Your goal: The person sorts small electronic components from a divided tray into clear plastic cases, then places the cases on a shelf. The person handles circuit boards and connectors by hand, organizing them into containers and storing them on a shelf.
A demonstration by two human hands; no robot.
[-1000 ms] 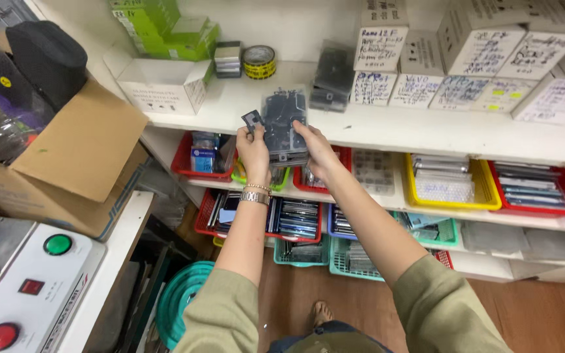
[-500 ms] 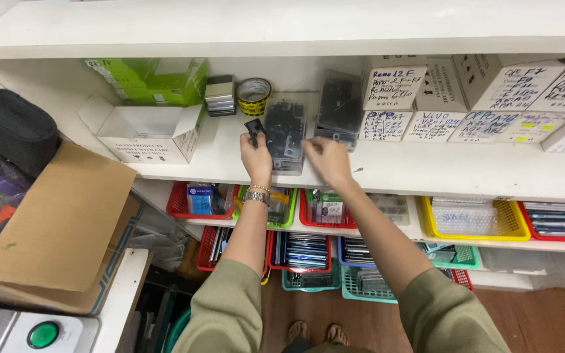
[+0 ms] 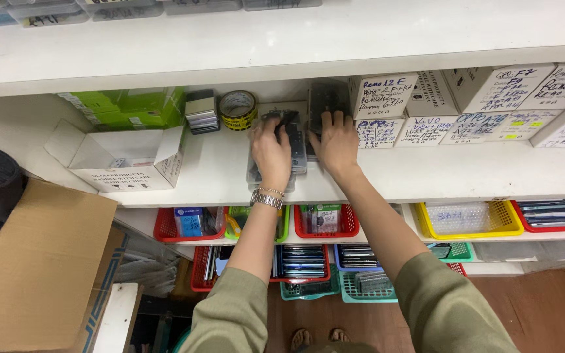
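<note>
Stack of clear flat packs (image 3: 289,153) lying on the white shelf (image 3: 426,173), beside a yellow tape roll (image 3: 237,108) and labelled white boxes (image 3: 387,98). Left hand (image 3: 271,153) pressed flat on top, right hand (image 3: 335,145) gripping the dark pack behind (fingers spread). Best squared edge-to-edge, supported underneath.

The white shelf (image 3: 426,173) carries, from its left end: an open white box (image 3: 125,160), green boxes (image 3: 125,108) at the back, a stack of small packs (image 3: 201,112), and a tape roll (image 3: 237,108). Clear packets (image 3: 292,147) lie mid-shelf. Hand-labelled white boxes (image 3: 485,104) fill the right end, two rows deep.
</note>
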